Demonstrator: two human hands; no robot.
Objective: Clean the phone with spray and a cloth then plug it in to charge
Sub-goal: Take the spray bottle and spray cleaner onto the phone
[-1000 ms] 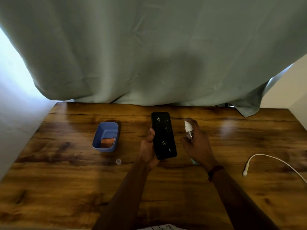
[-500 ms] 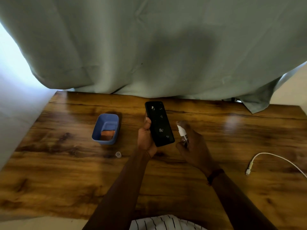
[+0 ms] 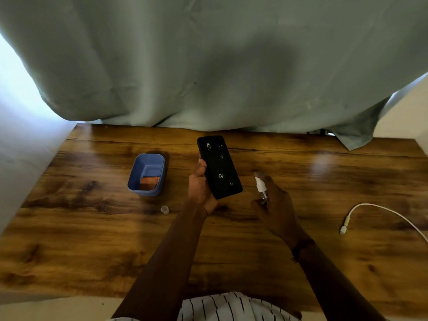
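Note:
My left hand [image 3: 200, 186] holds a black phone [image 3: 218, 166] upright over the middle of the wooden table [image 3: 92, 239], screen toward me, with several wet droplets on the glass. To its right my right hand [image 3: 274, 202] grips a small spray bottle [image 3: 260, 185] with a white nozzle, a finger on top; the bottle's body is mostly hidden in the fist. An orange cloth [image 3: 149, 181] lies folded inside a blue tub [image 3: 147, 173] to the left. A white charging cable [image 3: 361, 212] lies at the right, its plug [image 3: 344, 229] toward me.
A small clear cap [image 3: 165, 209] sits on the table between the tub and my left arm. A grey-green curtain [image 3: 208, 66] hangs over the table's far edge. A pale wall [image 3: 400, 117] stands at the far right.
My right hand with the spray bottle has drawn away from the phone, to the right and slightly down. The phone has tilted a little, its top leaning left.

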